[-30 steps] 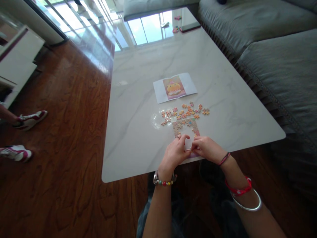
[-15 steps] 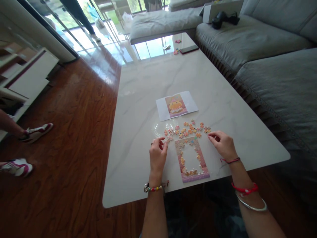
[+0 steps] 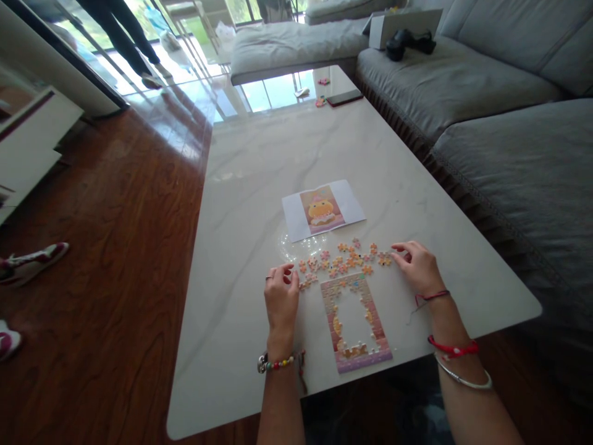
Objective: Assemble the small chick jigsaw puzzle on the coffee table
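A jigsaw frame [image 3: 386, 346] lies on the table near its front edge, its border joined and its middle bare. Loose puzzle pieces [image 3: 343, 262], mostly orange and pink, are spread just beyond it. My left hand [image 3: 281, 300] rests at the left end of these pieces, fingers loosely curled and thumb apart, with nothing visible in it. At the right end is my right hand [image 3: 417, 267], its thumb and fingertips slightly apart beside the outermost pieces; I see nothing held there. Behind the pieces lies a creased white sheet [image 3: 293, 217] with a printed picture of an orange cartoon figure.
The marble-look table [image 3: 250, 161] stretches away, with a dark phone [image 3: 345, 97] at its far end. A grey sofa [image 3: 509, 148] runs along the right, a black object [image 3: 410, 43] on it. Another person's legs [image 3: 125, 37] are at the back left; a shoe [image 3: 37, 262] shows at left.
The view has shifted, so the table and puzzle appear lower. Both hands stay by the pieces with little visible movement. The far person's legs have changed stance.
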